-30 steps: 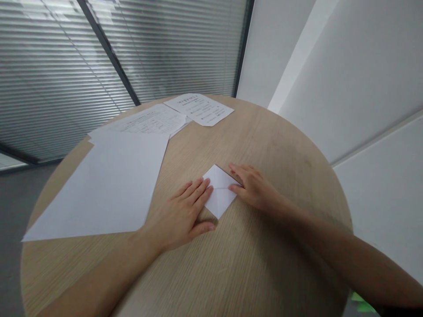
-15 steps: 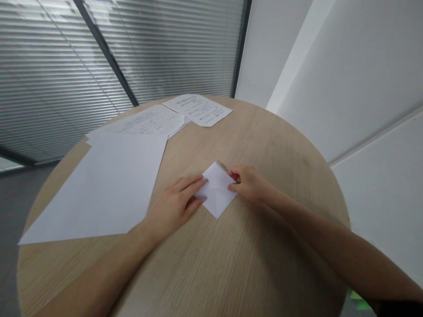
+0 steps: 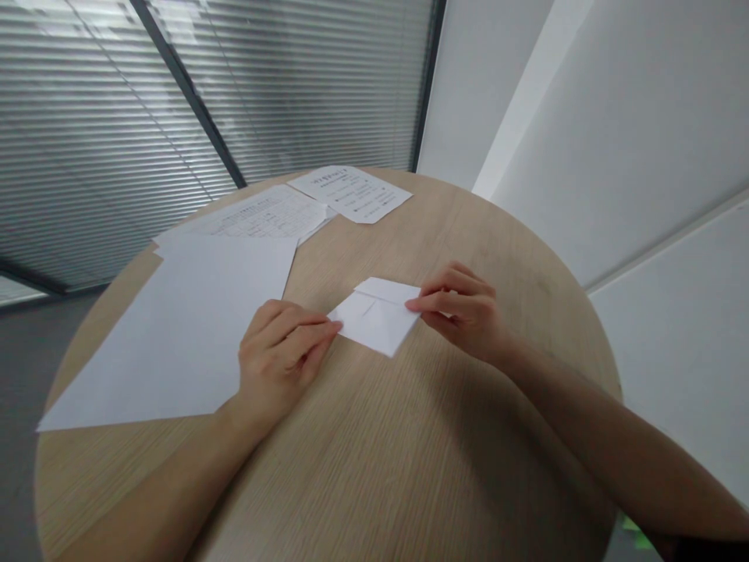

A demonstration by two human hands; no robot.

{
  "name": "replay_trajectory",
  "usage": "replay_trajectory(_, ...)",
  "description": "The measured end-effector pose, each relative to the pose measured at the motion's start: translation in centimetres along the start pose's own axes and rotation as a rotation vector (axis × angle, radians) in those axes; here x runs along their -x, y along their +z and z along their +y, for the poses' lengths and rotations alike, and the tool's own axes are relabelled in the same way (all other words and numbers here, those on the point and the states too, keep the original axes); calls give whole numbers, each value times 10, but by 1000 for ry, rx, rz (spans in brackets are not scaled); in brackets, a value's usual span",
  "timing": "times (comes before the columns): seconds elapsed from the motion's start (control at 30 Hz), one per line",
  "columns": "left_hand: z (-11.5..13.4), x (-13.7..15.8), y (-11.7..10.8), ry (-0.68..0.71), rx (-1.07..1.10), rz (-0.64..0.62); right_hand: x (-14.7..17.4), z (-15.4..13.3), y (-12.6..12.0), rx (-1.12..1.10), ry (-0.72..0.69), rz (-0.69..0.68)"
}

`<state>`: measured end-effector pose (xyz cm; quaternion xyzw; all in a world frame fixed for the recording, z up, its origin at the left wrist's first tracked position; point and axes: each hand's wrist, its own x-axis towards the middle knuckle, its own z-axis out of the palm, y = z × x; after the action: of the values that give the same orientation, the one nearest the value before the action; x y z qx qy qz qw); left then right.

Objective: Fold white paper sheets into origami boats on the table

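Observation:
A small folded white paper (image 3: 378,316) is held between my two hands over the middle of the table. Creases and a folded flap show along its far side, and one corner points toward me. My left hand (image 3: 286,347) pinches its left corner between thumb and fingers. At the opposite corner, my right hand (image 3: 462,308) grips the paper the same way. Whether its underside touches the wood cannot be made out.
On the round wooden table (image 3: 351,468), a large blank white sheet (image 3: 187,328) lies left of my hands. Printed pages (image 3: 263,215) are partly beneath its far edge, and another printed sheet (image 3: 356,195) lies at the back. Window blinds (image 3: 316,86) and a white wall (image 3: 644,133) stand beyond.
The folded paper has changed from a flat diamond to a tilted shape with a flap at its far side. My left hand went from resting on it to pinching its corner; both hands moved outward.

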<state>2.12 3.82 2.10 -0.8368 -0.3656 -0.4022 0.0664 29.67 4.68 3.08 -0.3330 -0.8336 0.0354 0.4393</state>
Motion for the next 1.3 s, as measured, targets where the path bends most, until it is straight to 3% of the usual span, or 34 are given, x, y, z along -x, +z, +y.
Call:
replay_trajectory(0.2, -11, 0, 9, 125, -95, -355, 15, 15, 9, 172, -64, -399)
replay_trajectory(0.33, -9, -1, 11, 101, -107, -513, 20, 16, 14, 149, -10, -507)
replay_trajectory(0.43, -8, -3, 12, 34, -39, -504, 19, 14, 15, 48, 90, -507)
replay_trajectory(0.67, -12, -3, 21, -121, 28, -461, 11, 15, 23, 15, 444, -335)
replay_trajectory(0.83, -12, -2, 23, -234, -9, -477, 8, 19, 29, 0, 633, -357)
replay_trajectory(1.07, -14, -1, 25, -300, -65, -482, 4, 19, 30, 9, 677, -435)
replay_trajectory(1.3, -17, -7, 23, -336, 42, -497, 2, 18, 27, -43, 697, -429)
